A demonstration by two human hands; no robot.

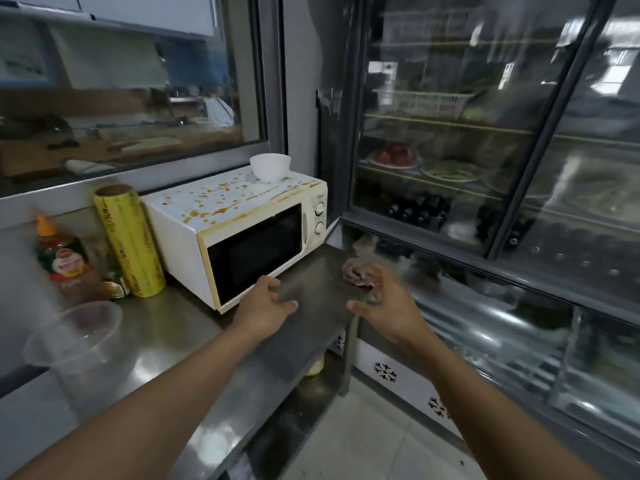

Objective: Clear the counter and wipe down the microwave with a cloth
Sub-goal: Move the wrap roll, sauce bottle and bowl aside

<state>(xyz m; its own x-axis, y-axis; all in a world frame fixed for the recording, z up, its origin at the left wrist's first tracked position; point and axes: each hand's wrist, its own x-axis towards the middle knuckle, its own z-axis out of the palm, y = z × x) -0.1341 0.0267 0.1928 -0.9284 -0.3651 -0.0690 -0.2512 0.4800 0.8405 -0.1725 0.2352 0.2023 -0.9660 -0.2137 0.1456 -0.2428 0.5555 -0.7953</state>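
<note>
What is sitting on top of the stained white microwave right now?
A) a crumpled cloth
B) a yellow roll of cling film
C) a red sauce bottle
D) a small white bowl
D: a small white bowl stands on the back right of the stained white microwave top, among the orange splatter, while the crumpled cloth lies on the steel counter by the right hand.

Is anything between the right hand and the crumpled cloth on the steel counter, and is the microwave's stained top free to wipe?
Nothing visible separates the right hand from the crumpled brownish cloth. A white bowl stands on the back right corner of the white microwave, covering part of its stained top.
</note>
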